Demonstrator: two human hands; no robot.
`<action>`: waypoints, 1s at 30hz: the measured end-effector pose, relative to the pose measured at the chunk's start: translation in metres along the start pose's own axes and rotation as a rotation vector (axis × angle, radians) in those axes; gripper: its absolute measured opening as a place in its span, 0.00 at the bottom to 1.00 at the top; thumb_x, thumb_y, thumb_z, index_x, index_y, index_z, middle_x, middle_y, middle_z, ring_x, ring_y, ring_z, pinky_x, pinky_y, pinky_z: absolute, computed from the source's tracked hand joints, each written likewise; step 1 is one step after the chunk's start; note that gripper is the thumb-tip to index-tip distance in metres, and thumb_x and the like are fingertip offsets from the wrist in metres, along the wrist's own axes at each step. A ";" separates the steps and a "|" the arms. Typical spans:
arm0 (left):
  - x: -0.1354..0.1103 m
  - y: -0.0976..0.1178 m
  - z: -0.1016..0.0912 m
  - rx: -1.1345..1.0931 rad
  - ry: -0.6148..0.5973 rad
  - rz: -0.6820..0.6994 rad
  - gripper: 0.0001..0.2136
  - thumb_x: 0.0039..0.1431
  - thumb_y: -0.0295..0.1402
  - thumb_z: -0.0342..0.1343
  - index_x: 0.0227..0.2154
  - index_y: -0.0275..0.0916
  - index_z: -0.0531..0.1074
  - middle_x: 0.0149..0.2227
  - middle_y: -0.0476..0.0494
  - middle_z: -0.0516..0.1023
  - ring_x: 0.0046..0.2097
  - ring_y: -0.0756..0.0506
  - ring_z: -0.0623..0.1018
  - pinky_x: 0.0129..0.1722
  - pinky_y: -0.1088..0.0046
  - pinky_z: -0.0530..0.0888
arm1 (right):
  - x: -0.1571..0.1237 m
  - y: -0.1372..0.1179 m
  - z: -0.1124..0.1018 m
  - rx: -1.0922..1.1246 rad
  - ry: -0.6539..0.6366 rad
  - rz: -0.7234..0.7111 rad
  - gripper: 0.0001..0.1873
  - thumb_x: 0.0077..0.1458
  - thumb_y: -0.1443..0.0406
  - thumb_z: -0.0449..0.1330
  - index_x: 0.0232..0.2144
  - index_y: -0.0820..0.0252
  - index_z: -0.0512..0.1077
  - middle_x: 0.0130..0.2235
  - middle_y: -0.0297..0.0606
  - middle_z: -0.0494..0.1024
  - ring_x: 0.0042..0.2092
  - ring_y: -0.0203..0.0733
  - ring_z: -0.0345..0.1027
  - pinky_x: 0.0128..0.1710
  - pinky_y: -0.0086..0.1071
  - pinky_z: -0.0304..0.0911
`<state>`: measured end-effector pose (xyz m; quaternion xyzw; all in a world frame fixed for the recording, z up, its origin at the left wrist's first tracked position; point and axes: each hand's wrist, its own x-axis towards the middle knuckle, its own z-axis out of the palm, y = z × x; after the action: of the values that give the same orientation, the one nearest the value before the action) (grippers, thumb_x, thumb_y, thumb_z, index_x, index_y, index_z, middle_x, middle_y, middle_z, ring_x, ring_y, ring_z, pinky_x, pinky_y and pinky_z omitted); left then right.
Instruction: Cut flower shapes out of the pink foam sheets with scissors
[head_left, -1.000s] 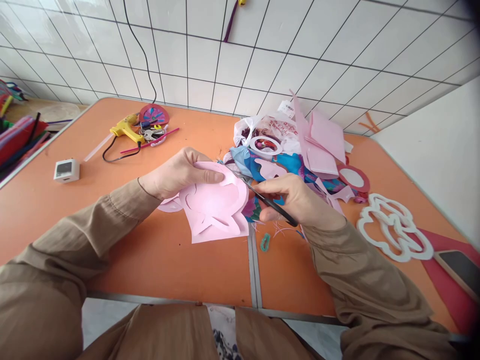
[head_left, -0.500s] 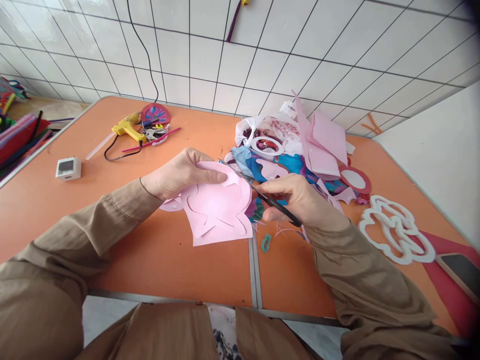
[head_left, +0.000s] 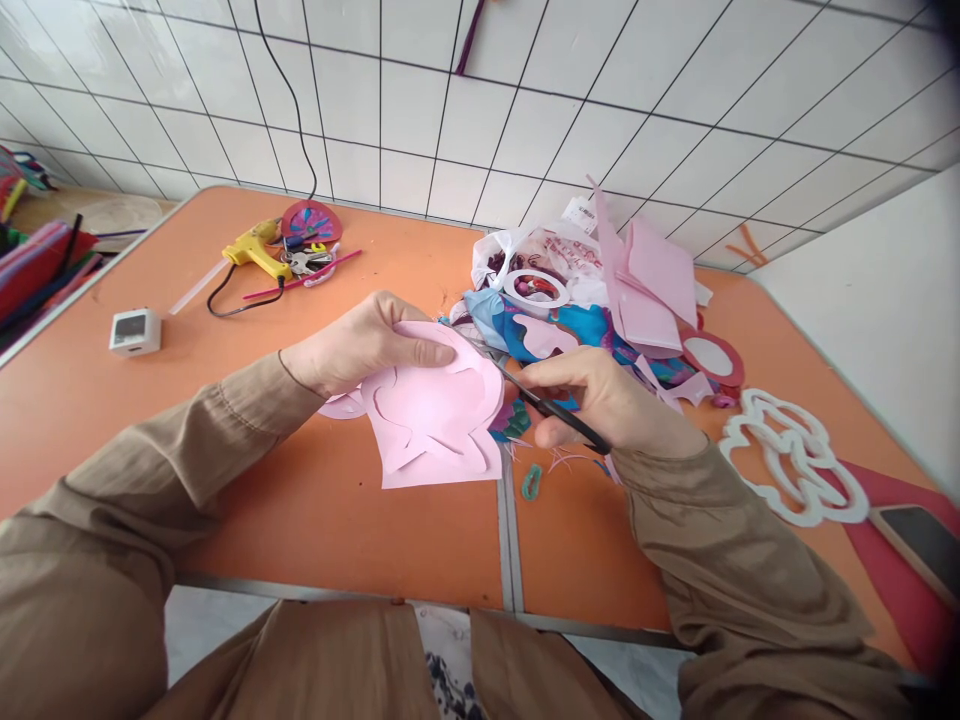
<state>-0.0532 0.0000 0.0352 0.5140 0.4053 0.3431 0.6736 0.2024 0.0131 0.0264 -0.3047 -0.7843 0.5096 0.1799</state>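
Observation:
A pink sheet (head_left: 435, 440) of paper or thin foam, with curved shapes cut into it, is held above the orange table. My left hand (head_left: 375, 348) pinches its upper left part, thumb on top. My right hand (head_left: 592, 395) grips black-handled scissors (head_left: 559, 410), whose blades lie along the sheet's upper right edge. How far the blades are apart I cannot make out. Another pink piece (head_left: 343, 405) shows partly behind the sheet on the left. Thin pink trimmings (head_left: 566, 458) and a small green clip (head_left: 532, 483) lie below my right hand.
Behind my hands is a pile of blue patterned cloth (head_left: 581, 322), a plastic bag (head_left: 574, 255) and folded pink sheets (head_left: 656, 285). A yellow glue gun (head_left: 257, 250) and a white cube-shaped device (head_left: 136, 331) are left; white cloud-shaped cutouts (head_left: 802, 455) and a phone (head_left: 919, 545) right.
My right hand and the scissors have shifted slightly right and turned a little. The pink sheet's lower edge has moved slightly left. Both grips are the same.

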 end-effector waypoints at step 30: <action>0.000 -0.003 0.001 0.100 -0.026 -0.005 0.08 0.46 0.34 0.70 0.20 0.35 0.79 0.21 0.46 0.79 0.21 0.50 0.75 0.20 0.76 0.72 | -0.002 0.005 -0.004 -0.045 -0.041 -0.179 0.27 0.47 0.46 0.67 0.28 0.68 0.74 0.22 0.28 0.57 0.25 0.30 0.46 0.21 0.29 0.44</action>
<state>-0.0523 -0.0016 0.0323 0.5507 0.4144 0.3139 0.6531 0.2080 0.0164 0.0233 -0.2268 -0.8231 0.4799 0.2018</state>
